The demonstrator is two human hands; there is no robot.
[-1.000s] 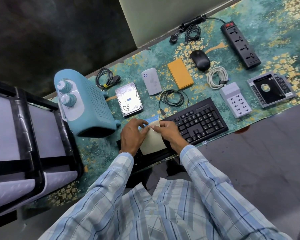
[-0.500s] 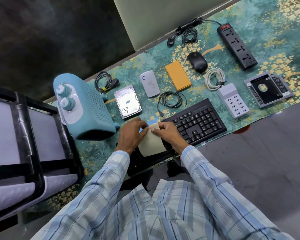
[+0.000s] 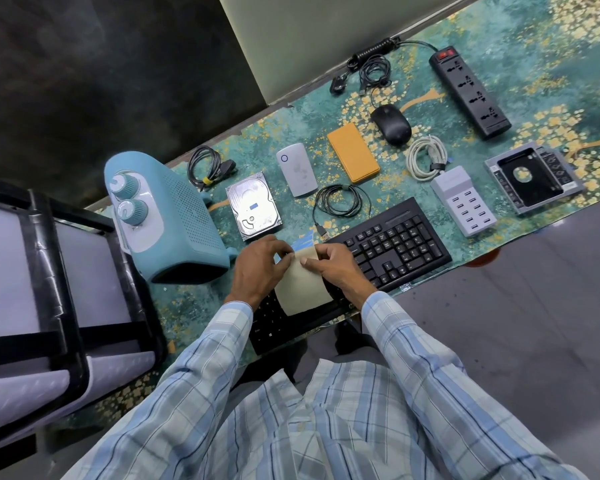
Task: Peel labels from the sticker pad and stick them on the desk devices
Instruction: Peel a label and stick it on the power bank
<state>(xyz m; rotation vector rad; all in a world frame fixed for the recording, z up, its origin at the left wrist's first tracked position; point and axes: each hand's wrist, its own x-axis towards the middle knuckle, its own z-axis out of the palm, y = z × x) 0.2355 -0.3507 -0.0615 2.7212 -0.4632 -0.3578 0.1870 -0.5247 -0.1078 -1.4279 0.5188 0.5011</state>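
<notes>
- I hold the sticker pad (image 3: 302,287) between both hands, just above the near edge of the desk, over the left end of the black keyboard (image 3: 392,242); its plain beige backing faces up toward me.
- My left hand (image 3: 258,268) pinches the pad's upper left corner, fingers curled tight; a sliver of blue shows at my fingertips, though I cannot tell whether it is a label coming free.
- My right hand (image 3: 333,266) clamps the upper right part of the pad, thumb pressed flat on the backing.
- A blue-edged scrap (image 3: 302,241) lies on the patterned teal desk mat (image 3: 551,39) just beyond my fingers.
- Just past the hands lies a bare hard drive (image 3: 253,205), a small blue label (image 3: 254,205) already on its top.
- Left of it stands a light blue heater (image 3: 174,216) with two knobs.
- Behind the keyboard lies a coiled black USB cable (image 3: 342,201), then a white oval device (image 3: 297,169) and an orange case (image 3: 353,152).
- Farther right are a black mouse (image 3: 391,124), a coiled white cable (image 3: 425,159), a white multi-port charger (image 3: 463,200), a drive caddy (image 3: 532,176) and a black power strip (image 3: 469,91).
- My plaid sleeves (image 3: 413,341) fill the foreground.
</notes>
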